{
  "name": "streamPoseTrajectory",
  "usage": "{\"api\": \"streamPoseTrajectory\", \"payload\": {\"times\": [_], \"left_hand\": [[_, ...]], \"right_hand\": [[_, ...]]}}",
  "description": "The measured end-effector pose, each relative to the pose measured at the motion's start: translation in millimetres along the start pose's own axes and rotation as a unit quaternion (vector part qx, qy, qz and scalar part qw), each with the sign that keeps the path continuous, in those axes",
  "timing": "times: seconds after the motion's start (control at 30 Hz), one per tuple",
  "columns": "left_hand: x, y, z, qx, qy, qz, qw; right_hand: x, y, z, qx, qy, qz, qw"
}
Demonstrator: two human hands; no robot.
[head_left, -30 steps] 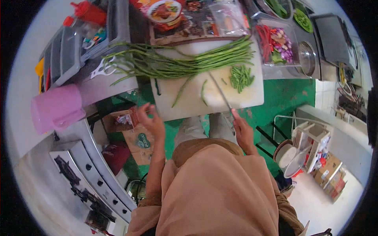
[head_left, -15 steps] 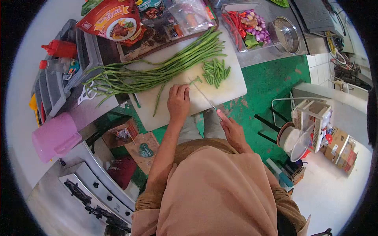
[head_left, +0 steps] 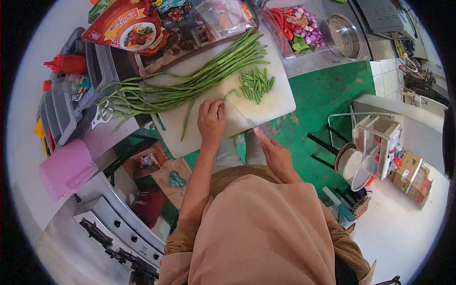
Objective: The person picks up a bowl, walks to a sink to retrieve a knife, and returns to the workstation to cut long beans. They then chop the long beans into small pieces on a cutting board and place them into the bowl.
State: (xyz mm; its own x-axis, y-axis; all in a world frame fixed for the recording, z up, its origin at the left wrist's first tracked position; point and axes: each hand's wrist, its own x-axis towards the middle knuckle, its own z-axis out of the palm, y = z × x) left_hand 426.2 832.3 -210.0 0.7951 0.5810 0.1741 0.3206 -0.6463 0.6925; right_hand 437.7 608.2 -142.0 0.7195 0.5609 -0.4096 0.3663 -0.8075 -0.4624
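On the white cutting board (head_left: 256, 107) lies a long bundle of green long beans (head_left: 190, 88). A small pile of cut bean pieces (head_left: 257, 84) sits to its right. My left hand (head_left: 212, 121) rests on the board with its fingers curled, pressed at the end of a bean beside the blade. My right hand (head_left: 276, 156) grips the handle of a knife (head_left: 240, 114), whose thin blade slants up and left over the board to the bean by my left fingertips. One short piece lies between the blade and the pile.
Behind the board stand a tray (head_left: 204, 40) with packets and a red food pouch (head_left: 128, 28). A clear container (head_left: 300, 31) holds chillies and shallots, with a metal bowl (head_left: 344, 35) beside it. A pink jug (head_left: 66, 166) and a stove (head_left: 118, 232) are at left, a stool (head_left: 349, 161) at right.
The view has shifted slightly, moving the board and beans a little left. Both hands stay at the same places on the board and knife, with the blade slightly further left.
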Motion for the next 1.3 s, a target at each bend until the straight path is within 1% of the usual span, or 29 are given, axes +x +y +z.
{"api": "streamPoseTrajectory", "payload": {"times": [0.07, 0.17, 0.23, 0.3, 0.43, 0.5, 0.57, 0.63, 0.7, 0.87, 0.97, 1.03, 1.13, 1.17, 1.2, 1.23, 1.3], "left_hand": [[2.2, 1.2, 2.0, -0.009, 0.007, 0.009, 1.000], [0.8, 1.8, -0.3, 0.023, 0.023, 0.029, 0.999], [-0.3, 5.4, -1.3, -0.030, -0.007, -0.063, 0.998], [-1.6, 0.2, -1.6, -0.020, -0.004, -0.043, 0.999], [-4.5, 0.9, -9.8, -0.016, 0.004, -0.003, 1.000], [-9.2, -0.4, -10.3, -0.021, 0.000, -0.010, 1.000], [-10.3, 2.7, -12.9, -0.025, -0.003, -0.017, 1.000], [-10.2, 6.5, -15.1, -0.022, -0.009, -0.043, 0.999], [-12.1, 2.4, -12.6, -0.028, -0.009, -0.050, 0.998], [-14.5, -1.3, -10.2, -0.047, -0.013, -0.065, 0.997], [-15.9, -6.5, -7.0, -0.027, -0.014, -0.058, 0.998], [-15.2, -5.9, -6.9, -0.014, -0.001, -0.025, 1.000], [-14.9, -1.6, -9.8, -0.027, -0.011, -0.045, 0.999], [-16.0, 0.0, -12.1, -0.026, -0.010, -0.044, 0.999], [-17.9, 2.3, -13.8, -0.065, -0.019, -0.075, 0.995], [-19.1, 4.9, -15.6, -0.105, -0.027, -0.106, 0.988], [-23.5, 7.2, -19.6, -0.103, -0.018, -0.100, 0.989]], "right_hand": [[3.0, 0.7, 4.0, 0.014, 0.012, -0.009, 1.000], [5.5, 3.3, 8.9, 0.030, 0.019, -0.018, 0.999], [4.7, 4.9, 8.2, 0.030, 0.017, -0.012, 0.999], [3.4, 7.5, 6.0, 0.072, 0.017, -0.014, 0.997], [-1.6, 8.1, 6.1, 0.081, 0.034, -0.035, 0.995], [-4.2, 6.2, 6.9, 0.093, 0.028, -0.030, 0.995], [-7.0, 0.1, 3.5, 0.090, 0.019, -0.033, 0.995], [-8.3, -2.9, 4.2, 0.086, 0.011, -0.035, 0.996], [-8.4, -2.9, 6.8, 0.063, 0.017, -0.062, 0.996], [-9.6, -6.4, 5.8, 0.029, -0.004, -0.041, 0.999], [-6.5, -11.2, 6.2, 0.005, -0.015, -0.023, 1.000], [-4.3, -13.3, 6.8, -0.007, -0.016, -0.016, 1.000], [-0.1, -10.8, 8.9, 0.025, -0.018, -0.006, 1.000], [0.4, -10.0, 8.6, 0.058, -0.012, -0.010, 0.998], [0.8, -8.5, 8.3, 0.089, -0.006, -0.014, 0.996], [2.4, -4.4, 10.0, 0.090, -0.004, -0.014, 0.996], [4.9, 4.9, 15.4, 0.189, 0.016, -0.061, 0.980]]}}
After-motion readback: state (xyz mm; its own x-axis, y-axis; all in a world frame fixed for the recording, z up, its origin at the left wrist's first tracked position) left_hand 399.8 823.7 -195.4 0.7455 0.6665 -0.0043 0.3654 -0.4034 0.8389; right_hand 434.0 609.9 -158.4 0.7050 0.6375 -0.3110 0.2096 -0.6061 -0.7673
